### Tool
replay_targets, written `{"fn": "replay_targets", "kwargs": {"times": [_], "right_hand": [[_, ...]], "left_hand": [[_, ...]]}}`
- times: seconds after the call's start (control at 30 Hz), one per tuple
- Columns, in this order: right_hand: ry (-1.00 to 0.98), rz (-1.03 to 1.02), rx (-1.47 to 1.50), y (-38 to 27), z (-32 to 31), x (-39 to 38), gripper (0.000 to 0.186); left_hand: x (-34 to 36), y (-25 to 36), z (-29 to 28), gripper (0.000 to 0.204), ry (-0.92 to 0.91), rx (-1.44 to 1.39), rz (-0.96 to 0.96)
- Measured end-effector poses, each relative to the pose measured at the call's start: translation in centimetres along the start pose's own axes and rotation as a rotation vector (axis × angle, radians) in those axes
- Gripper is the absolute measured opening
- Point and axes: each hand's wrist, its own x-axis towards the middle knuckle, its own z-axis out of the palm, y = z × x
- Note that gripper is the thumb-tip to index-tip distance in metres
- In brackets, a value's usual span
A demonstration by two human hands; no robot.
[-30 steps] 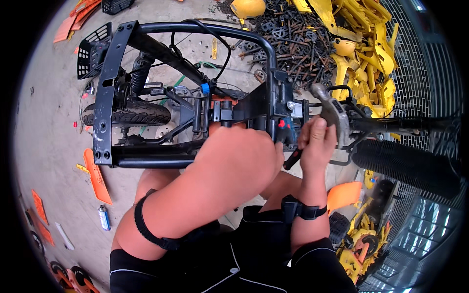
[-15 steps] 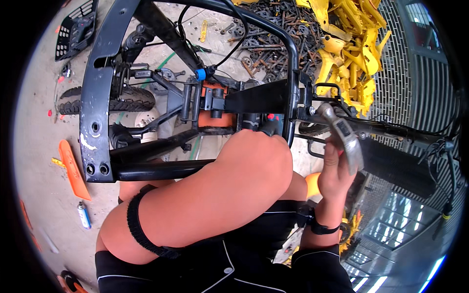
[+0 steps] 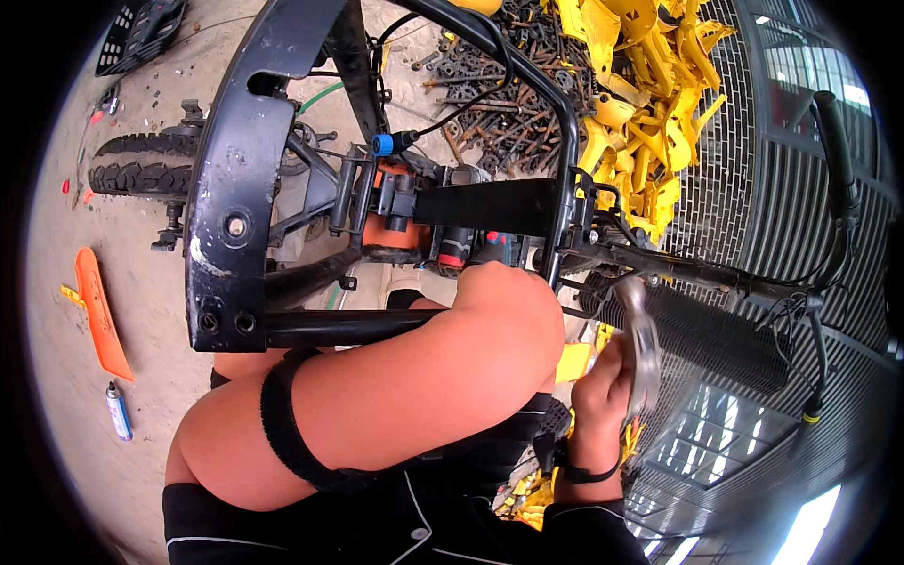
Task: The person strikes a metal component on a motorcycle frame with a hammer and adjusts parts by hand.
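At left, the black frame [image 3: 231, 174] reaches toward a dark tool with red parts [image 3: 453, 252], where the left hand [image 3: 508, 294] rests; its fingers are hidden, so its grip cannot be told. Farther right, the right hand [image 3: 595, 400] is closed around the hammer [image 3: 644, 347], which has dropped back from the frame, so nothing is being struck; the hammer sits well apart from the left hand.

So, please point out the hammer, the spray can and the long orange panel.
Hammer [image 3: 644, 348], head view: metal head.
Spray can [image 3: 119, 412], head view: middle of body.
Long orange panel [image 3: 100, 315], head view: its middle.
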Motion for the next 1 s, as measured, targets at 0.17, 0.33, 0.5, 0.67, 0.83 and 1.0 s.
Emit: {"fn": "replay_targets", "kwargs": {"times": [0.17,0.33,0.5,0.67,0.83,1.0], "right_hand": [[-0.081,-0.139,-0.164,0.7,2.7,1.7,0.01],[0.036,-0.222,-0.186,-0.6,0.4,1.4,0.01],[-0.162,-0.18,-0.332,-1.5,1.7,2.8,0.013],[0.004,-0.04,-0.198,-0.2,-0.2,1.5,0.016],[-0.161,-0.164,-0.354,-0.8,1.7,2.3,0.02],[-0.169,-0.021,-0.155,-1.7,-0.5,1.5,0.019]], "left_hand": [[-1.2,-0.6,-0.5,0.028,0.004,-0.035,0.088],[0.2,-0.6,0.8,0.031,0.024,-0.011,0.05],[-2.0,-0.7,-0.1,0.026,0.094,-0.078,0.041],[0.6,-0.5,0.6,0.023,0.018,-0.047,0.023],[-0.9,-0.4,2.9,0.026,0.262,0.139,0.088],[-1.7,1.0,1.1,0.028,0.185,-0.469,-0.324]]}}
